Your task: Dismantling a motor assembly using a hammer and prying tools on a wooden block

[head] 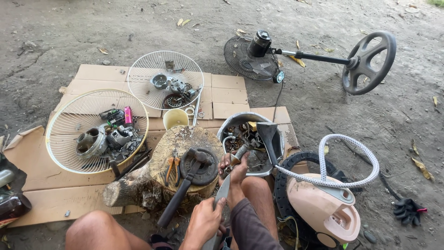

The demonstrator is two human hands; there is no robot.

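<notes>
**Both hands on a long blade beside the stump**

Low in the view, the left hand (pixel 203 221) curls tightly around the near end of a long metal blade (pixel 223 190), knuckles up, forearm cut off by the bottom edge. The right hand (pixel 235 165) reaches forward over the knee, fingers closed on a small part at the blade's far end, just beside the metal basin (pixel 231 121) of scrap. What that part is cannot be made out. A hammer (pixel 184 186) leans across the tree stump (pixel 157 180), touching a dark round disc (pixel 203 165). Orange-handled pliers (pixel 173 168) lie beside it. The blade's handle is hidden between the legs.
</notes>
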